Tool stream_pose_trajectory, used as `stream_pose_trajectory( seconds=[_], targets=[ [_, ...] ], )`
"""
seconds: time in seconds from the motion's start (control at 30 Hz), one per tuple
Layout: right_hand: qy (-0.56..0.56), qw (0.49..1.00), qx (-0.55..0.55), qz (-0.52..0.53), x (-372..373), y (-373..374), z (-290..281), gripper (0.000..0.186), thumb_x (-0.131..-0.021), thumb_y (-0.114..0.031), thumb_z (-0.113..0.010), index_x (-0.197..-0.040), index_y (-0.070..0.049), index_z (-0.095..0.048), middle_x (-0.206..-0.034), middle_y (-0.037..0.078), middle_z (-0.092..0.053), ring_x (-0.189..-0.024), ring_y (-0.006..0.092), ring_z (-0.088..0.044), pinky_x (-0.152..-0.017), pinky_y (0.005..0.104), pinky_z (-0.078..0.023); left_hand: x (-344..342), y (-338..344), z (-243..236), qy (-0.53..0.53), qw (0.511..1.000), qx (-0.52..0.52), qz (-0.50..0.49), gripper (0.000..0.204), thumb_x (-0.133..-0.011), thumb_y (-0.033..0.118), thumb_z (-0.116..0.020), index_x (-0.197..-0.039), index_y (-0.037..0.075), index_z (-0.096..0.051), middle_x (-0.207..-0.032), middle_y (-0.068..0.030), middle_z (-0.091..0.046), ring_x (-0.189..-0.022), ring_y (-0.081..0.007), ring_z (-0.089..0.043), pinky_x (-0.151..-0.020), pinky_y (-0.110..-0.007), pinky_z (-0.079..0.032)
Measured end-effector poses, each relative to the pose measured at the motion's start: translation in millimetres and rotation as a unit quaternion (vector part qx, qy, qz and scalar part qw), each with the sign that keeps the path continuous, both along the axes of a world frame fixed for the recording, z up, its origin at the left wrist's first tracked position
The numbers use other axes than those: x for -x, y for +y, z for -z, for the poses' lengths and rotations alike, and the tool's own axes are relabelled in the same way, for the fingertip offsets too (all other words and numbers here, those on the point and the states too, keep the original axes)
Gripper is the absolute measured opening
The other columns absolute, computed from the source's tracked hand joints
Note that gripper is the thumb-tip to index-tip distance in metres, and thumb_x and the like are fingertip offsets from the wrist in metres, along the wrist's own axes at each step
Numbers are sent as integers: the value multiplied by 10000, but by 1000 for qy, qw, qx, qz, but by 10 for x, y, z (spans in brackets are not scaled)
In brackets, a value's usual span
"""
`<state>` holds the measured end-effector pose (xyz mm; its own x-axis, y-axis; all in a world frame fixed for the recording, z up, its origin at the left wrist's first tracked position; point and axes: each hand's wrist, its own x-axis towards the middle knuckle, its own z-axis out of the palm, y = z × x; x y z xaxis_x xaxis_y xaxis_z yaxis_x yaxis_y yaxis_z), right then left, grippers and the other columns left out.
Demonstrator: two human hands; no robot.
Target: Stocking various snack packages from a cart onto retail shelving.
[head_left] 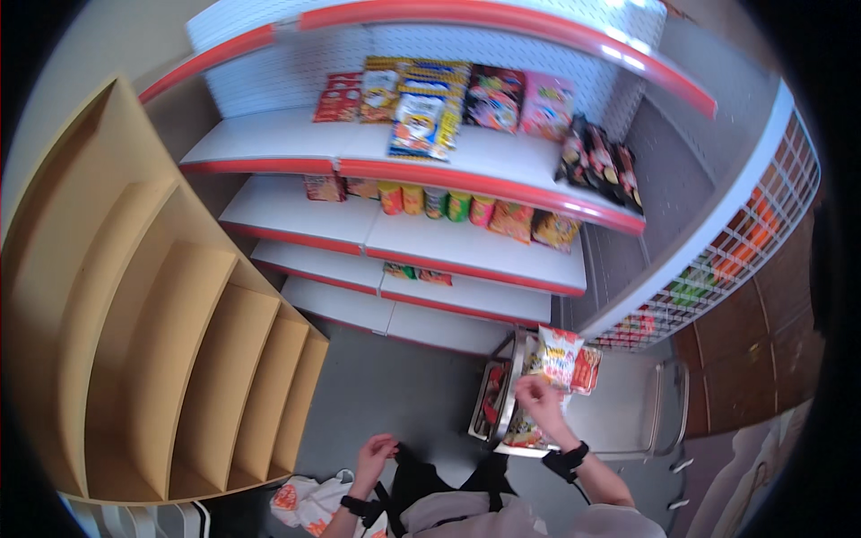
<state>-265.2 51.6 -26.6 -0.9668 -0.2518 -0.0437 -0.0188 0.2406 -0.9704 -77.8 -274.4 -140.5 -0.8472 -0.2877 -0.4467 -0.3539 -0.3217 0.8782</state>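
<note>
My right hand (542, 402) reaches over a metal cart (615, 426) at the lower right, its fingers loosely bent and apart at the lower edge of a white snack bag (557, 350). Whether it touches the bag is unclear. A red package (586, 366) lies beside that bag, and more bags (525, 429) are partly hidden below the hand. My left hand (377, 450) is low in the centre, near my dark trousers, with fingers loosely curled and apart, holding nothing visible.
Red-edged shelves (269, 143) ahead hold snack bags (417, 121) and cans (436, 203). A tan wooden rack (117, 359) stands left, a white wire rack (735, 247) with packages right. A white printed bag (309, 502) lies at the lower left.
</note>
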Motion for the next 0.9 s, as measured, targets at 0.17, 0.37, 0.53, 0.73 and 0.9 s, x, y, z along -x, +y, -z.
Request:
stream_pose_trajectory(
  seconds=[0.17,0.37,0.53,0.73,0.9],
  targets=[
    [108,961,-101,-233,118,-1432,-925,260,-886,-182,-655,-1085,-27,-593,-868,81,-663,-789,164,-660,-693,281,-525,-16,-997,-82,39,997,58,-42,199,-891,76,-600,-1085,30,-592,-948,-74,-674,-833,-154,-642,-734,-285,-519],
    [154,948,-133,-245,376,-2041,-1237,234,-882,-186,-658,-1041,-20,-614,-852,103,-665,-769,195,-668,-695,308,-533,257,-1648,-174,67,983,118,-125,168,-872,72,-638,-1034,38,-604,-887,-53,-661,-784,-128,-626,-714,-262,-510],
    [144,960,-153,-185,700,-2094,-1318,223,-878,-172,-658,-1024,-9,-622,-857,106,-675,-781,190,-670,-694,300,-527,954,-2049,-690,158,970,173,-64,275,-850,60,-669,-1107,39,-573,-925,-44,-654,-840,-113,-616,-754,-249,-497],
    [175,956,-193,-134,1311,-2138,-1621,260,-868,-155,-663,-1079,-15,-605,-895,102,-677,-828,193,-670,-713,302,-531,2257,-2601,-1849,226,938,263,15,319,-838,49,-673,-1133,29,-553,-990,-71,-644,-869,-128,-609,-798,-264,-488],
    [227,958,-147,-98,2040,-2189,-1867,241,-857,-125,-670,-1063,-15,-609,-896,101,-671,-829,193,-666,-752,294,-539,3620,-2935,-2899,278,874,391,80,390,-826,97,-690,-1168,11,-524,-1008,-108,-649,-882,-163,-631,-802,-284,-509]
  ],
)
